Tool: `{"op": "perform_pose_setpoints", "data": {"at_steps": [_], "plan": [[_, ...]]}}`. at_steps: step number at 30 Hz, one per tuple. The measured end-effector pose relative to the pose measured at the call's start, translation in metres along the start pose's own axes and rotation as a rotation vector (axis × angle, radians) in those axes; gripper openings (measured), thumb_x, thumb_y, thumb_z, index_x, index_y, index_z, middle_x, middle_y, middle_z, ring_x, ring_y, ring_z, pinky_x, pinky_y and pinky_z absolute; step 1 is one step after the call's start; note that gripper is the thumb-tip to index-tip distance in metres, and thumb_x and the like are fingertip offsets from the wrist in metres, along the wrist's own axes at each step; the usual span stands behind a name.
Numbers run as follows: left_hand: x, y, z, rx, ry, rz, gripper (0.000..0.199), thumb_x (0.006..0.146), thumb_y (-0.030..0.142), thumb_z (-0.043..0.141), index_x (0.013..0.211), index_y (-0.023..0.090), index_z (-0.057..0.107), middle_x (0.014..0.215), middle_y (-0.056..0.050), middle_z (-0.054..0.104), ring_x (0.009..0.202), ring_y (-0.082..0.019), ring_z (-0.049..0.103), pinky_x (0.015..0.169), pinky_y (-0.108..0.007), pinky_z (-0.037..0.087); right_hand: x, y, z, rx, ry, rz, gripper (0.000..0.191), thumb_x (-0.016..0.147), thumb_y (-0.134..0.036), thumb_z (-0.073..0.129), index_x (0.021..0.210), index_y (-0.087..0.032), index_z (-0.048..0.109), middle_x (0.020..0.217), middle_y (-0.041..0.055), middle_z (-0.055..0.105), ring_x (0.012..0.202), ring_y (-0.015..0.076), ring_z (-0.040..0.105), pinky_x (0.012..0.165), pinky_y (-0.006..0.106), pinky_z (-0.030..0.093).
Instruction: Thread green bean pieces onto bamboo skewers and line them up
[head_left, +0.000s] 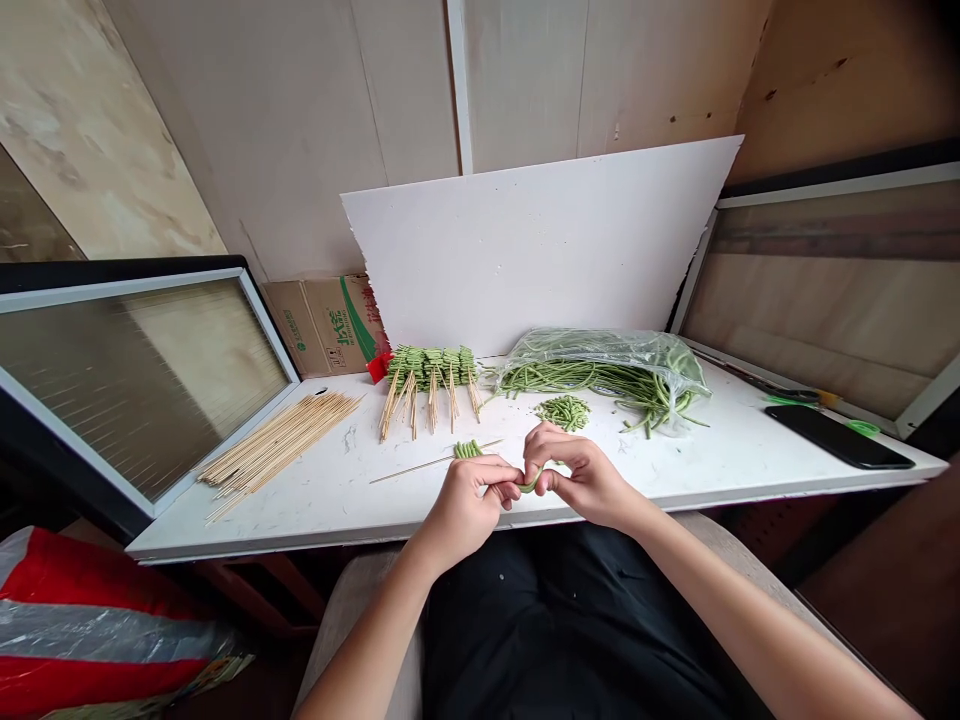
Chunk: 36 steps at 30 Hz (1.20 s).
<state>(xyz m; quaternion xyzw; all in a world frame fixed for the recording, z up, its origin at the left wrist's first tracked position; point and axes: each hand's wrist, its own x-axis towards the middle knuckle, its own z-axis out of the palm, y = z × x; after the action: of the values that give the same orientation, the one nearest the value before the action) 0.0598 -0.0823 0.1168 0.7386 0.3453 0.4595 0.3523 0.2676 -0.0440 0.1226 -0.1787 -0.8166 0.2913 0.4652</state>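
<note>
My left hand [476, 500] and my right hand [574, 470] meet over the front edge of the white table, both closed on a short bent piece of green bean [531, 482]. Just beyond my left hand, a few short bean pieces [468, 449] sit in a row on a thin wooden skewer [411, 469] lying on the table. A small heap of cut bean pieces [564, 411] is behind my right hand. Farther back, finished-looking bean skewers [431, 368] are stacked with their sticks pointing toward me.
Bare skewers [281, 445] lie in a pile at the left of the white table [300, 525]. Long beans [585, 377] fill a clear plastic bag [611, 345] at the back. A black phone [838, 436] is at the right; a cardboard box [326, 325] stands back left.
</note>
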Motion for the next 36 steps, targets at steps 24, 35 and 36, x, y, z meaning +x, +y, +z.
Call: {"op": "perform_pose_setpoints", "data": {"at_steps": [24,35,36], "plan": [[-0.001,0.005,-0.006,-0.023,-0.084,-0.16,0.027,0.098,0.034,0.065,0.094,0.015,0.083,0.083,-0.01,0.076,0.06,-0.015,0.062,0.057,-0.026,0.053,-0.004,0.019,-0.09,-0.024,0.422,0.146,0.026,0.089,-0.05,0.079,0.096,-0.025,0.077,0.095,0.0083,0.067,0.083,0.0229,0.062,0.069,0.036,0.051],[0.001,-0.009,-0.003,-0.035,-0.147,-0.145,0.029,0.103,0.032,0.058,0.109,0.015,0.08,0.096,-0.011,0.076,0.075,-0.016,0.069,0.074,-0.028,0.056,-0.035,0.135,-0.071,-0.546,0.012,0.359,0.024,0.097,-0.035,0.062,0.097,-0.02,0.082,0.098,0.0118,0.079,0.096,0.0301,0.07,0.087,0.046,0.056],[0.001,-0.009,-0.004,-0.036,-0.126,-0.141,0.028,0.103,0.032,0.058,0.11,0.015,0.08,0.096,-0.01,0.076,0.074,-0.015,0.068,0.074,-0.028,0.055,-0.039,0.141,-0.071,-0.575,0.005,0.336,0.023,0.096,-0.031,0.061,0.095,-0.02,0.082,0.099,0.0117,0.079,0.1,0.0311,0.069,0.094,0.049,0.054]]}}
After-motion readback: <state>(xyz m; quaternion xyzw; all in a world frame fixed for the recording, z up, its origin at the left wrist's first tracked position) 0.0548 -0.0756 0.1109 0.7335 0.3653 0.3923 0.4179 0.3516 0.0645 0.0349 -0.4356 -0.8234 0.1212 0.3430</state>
